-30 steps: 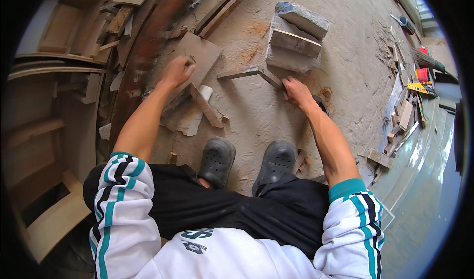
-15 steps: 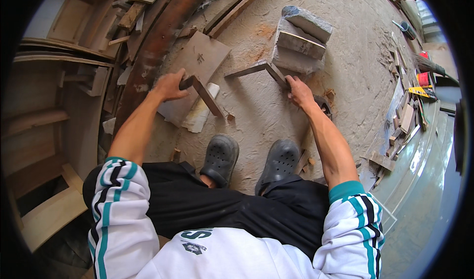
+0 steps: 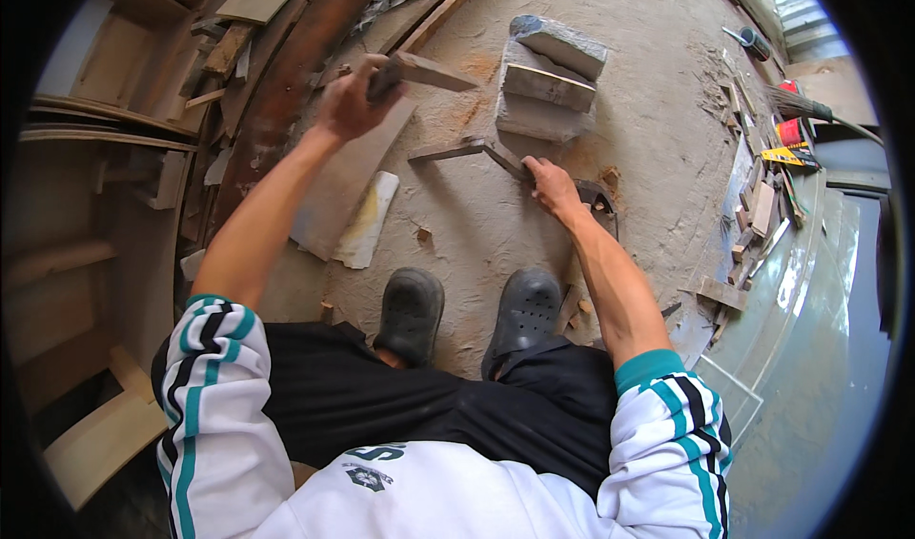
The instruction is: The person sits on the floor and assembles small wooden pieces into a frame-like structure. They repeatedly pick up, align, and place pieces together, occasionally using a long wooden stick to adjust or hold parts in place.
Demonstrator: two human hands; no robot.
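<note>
My left hand (image 3: 355, 101), raised over the left side, is closed on an L-shaped piece (image 3: 440, 74) with a dark thick end and a flat brownish arm pointing right. My right hand (image 3: 553, 186) pinches the dark near end of a second thin L-shaped piece (image 3: 446, 152), whose other arm reaches left above the floor. I cannot tell what either piece is for certain. Beyond my right hand sits a grey block (image 3: 545, 120) with a flat strip (image 3: 550, 86) lying across it. Beneath my left forearm a flat brown board (image 3: 348, 182) lies beside a whitish, yellow-stained slab (image 3: 369, 224).
A reddish-brown beam (image 3: 286, 91) and wooden shelving (image 3: 67, 215) stand at left. Wood offcuts (image 3: 761, 207), a broom (image 3: 799, 104) and a yellow-black tool (image 3: 789, 156) lie at right. A dark curved metal object (image 3: 599, 196) is beside my right wrist. My grey clogs (image 3: 412, 315) are on the floor.
My left hand has lifted away and up with its L-shaped piece, which has turned from pointing toward me to pointing right. The right hand keeps its grip, and the view has shifted slightly.
</note>
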